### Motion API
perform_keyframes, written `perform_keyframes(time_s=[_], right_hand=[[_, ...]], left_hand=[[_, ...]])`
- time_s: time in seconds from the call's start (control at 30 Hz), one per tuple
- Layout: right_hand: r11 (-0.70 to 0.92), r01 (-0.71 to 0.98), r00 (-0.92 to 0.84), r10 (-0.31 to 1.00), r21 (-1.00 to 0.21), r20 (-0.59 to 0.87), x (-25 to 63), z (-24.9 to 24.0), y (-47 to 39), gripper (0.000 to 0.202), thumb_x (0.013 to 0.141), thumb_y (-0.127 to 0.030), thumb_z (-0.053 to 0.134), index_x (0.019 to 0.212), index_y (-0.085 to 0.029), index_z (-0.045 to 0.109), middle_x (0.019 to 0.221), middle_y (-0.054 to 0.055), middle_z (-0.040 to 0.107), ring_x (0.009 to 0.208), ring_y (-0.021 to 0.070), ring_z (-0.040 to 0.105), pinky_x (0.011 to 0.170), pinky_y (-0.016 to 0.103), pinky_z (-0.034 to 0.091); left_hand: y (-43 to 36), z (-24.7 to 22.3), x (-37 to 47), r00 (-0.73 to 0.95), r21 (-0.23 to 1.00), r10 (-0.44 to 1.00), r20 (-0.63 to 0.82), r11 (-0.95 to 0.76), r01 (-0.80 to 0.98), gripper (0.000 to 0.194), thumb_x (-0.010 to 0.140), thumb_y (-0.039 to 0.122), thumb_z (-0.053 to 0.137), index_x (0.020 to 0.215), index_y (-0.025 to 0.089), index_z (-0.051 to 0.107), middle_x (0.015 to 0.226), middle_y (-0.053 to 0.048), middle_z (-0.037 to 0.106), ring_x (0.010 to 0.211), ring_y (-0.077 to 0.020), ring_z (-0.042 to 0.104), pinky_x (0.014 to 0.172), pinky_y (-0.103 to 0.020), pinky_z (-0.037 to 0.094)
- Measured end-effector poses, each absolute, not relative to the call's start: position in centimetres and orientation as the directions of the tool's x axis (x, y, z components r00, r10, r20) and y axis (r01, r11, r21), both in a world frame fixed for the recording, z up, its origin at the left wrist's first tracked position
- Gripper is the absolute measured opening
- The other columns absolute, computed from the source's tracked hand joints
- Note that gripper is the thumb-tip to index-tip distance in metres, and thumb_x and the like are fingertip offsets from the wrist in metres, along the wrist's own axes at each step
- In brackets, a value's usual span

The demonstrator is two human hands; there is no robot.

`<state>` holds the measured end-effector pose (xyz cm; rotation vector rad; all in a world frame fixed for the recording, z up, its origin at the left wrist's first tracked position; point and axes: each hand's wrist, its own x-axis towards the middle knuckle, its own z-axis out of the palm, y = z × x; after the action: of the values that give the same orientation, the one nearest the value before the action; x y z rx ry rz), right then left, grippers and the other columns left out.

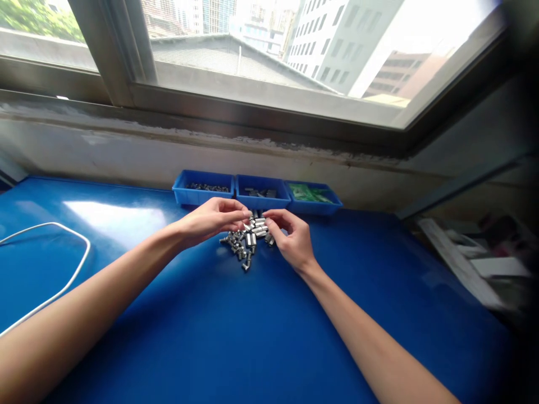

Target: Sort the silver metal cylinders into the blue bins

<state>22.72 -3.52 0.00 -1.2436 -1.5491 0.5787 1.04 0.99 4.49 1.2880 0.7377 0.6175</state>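
A loose pile of small shiny metal parts (251, 238) lies on the blue tabletop (252, 336); some look like hex standoffs or long nuts, others like short bolts. My left hand (213, 221) is over the pile's left side, thumb and forefinger brought together in a pinch. Whatever sits between those fingertips is too small to name. From the other side my right hand (292, 237) reaches to the pile's right edge, its fingers curled and its thumb near the forefinger. What it holds, if anything, I cannot make out. The two sets of fingertips are a short gap apart.
Behind the pile stand three blue bins: the left bin (202, 197) has small dark metal pieces, the middle bin (261, 205) greyish parts, the right bin (318, 209) green packets. A white cable (82, 261) curves across the left. The window wall (105, 148) borders the back.
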Motion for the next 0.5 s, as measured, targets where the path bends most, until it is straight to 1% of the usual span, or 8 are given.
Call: perform_keyframes(time_s=[0.07,0.17,0.2,0.27,0.33,0.4,0.5], right_hand=[[0.43,0.539,-0.046,0.874,-0.725,0.484,22.4,0.2,-3.8,0.01,0.089,-0.026,0.064,0.094,-0.022,0.072,0.088,0.004,0.073,0.074,0.0181,0.065,0.07,0.034,0.054],[0.553,0.619,-0.187,0.793,-0.557,0.58,22.1,0.3,-3.9,0.011,0.088,-0.02,0.063,0.095,-0.022,0.071,0.094,0.006,0.073,0.086,0.0224,0.067,0.08,0.039,0.055],[0.585,0.629,-0.226,0.768,-0.512,0.599,22.0,0.3,-3.9,0.012,0.088,-0.018,0.063,0.097,-0.023,0.07,0.097,0.007,0.073,0.091,0.0238,0.067,0.083,0.041,0.055],[0.625,0.645,-0.286,0.731,-0.44,0.619,21.8,0.2,-3.9,0.015,0.088,-0.017,0.062,0.1,-0.023,0.07,0.101,0.008,0.072,0.097,0.0255,0.066,0.088,0.044,0.055],[0.642,0.656,-0.323,0.714,-0.397,0.622,21.8,0.1,-3.9,0.016,0.089,-0.016,0.062,0.101,-0.023,0.07,0.102,0.008,0.072,0.099,0.0259,0.065,0.089,0.045,0.055],[0.647,0.664,-0.343,0.709,-0.375,0.616,21.7,0.0,-3.9,0.017,0.089,-0.016,0.062,0.102,-0.023,0.07,0.102,0.008,0.072,0.099,0.0262,0.065,0.089,0.045,0.055],[0.654,0.668,-0.369,0.706,-0.356,0.605,21.8,0.0,-3.8,0.018,0.089,-0.016,0.062,0.104,-0.023,0.07,0.103,0.009,0.072,0.1,0.0265,0.064,0.089,0.045,0.055]], left_hand=[[1.2,4.4,0.3,0.633,0.965,0.752,-0.185,0.259,-0.026,0.032,0.079,0.039,0.081,0.092,0.012,0.069,0.087,-0.004,0.068,0.077,-0.0091,0.062,0.08,-0.024,0.049],[1.7,4.4,-0.4,0.593,0.963,0.78,-0.199,0.268,-0.03,0.032,0.077,0.038,0.083,0.09,0.012,0.069,0.084,-0.005,0.07,0.073,-0.0092,0.064,0.079,-0.025,0.052],[1.9,4.4,-0.6,0.553,0.967,0.812,-0.186,0.251,-0.043,0.033,0.076,0.038,0.084,0.09,0.012,0.069,0.082,-0.005,0.071,0.072,-0.0093,0.064,0.078,-0.025,0.053],[2.5,4.5,-1.0,0.412,0.981,0.902,-0.128,0.177,-0.083,0.034,0.075,0.037,0.085,0.091,0.012,0.069,0.079,-0.006,0.072,0.07,-0.0102,0.067,0.076,-0.025,0.055],[3.2,4.6,-1.4,0.235,0.99,0.971,-0.043,0.073,-0.121,0.034,0.074,0.035,0.085,0.092,0.011,0.069,0.079,-0.007,0.073,0.071,-0.012,0.07,0.076,-0.025,0.057],[3.8,4.5,-1.9,0.096,0.989,0.995,0.033,-0.018,-0.149,0.033,0.074,0.032,0.085,0.092,0.01,0.069,0.081,-0.008,0.075,0.074,-0.014,0.073,0.08,-0.026,0.059],[4.4,4.3,-2.3,-0.003,0.979,0.996,0.091,-0.09,-0.185,0.033,0.075,0.03,0.084,0.094,0.009,0.068,0.086,-0.01,0.076,0.082,-0.0167,0.075,0.089,-0.029,0.06]])
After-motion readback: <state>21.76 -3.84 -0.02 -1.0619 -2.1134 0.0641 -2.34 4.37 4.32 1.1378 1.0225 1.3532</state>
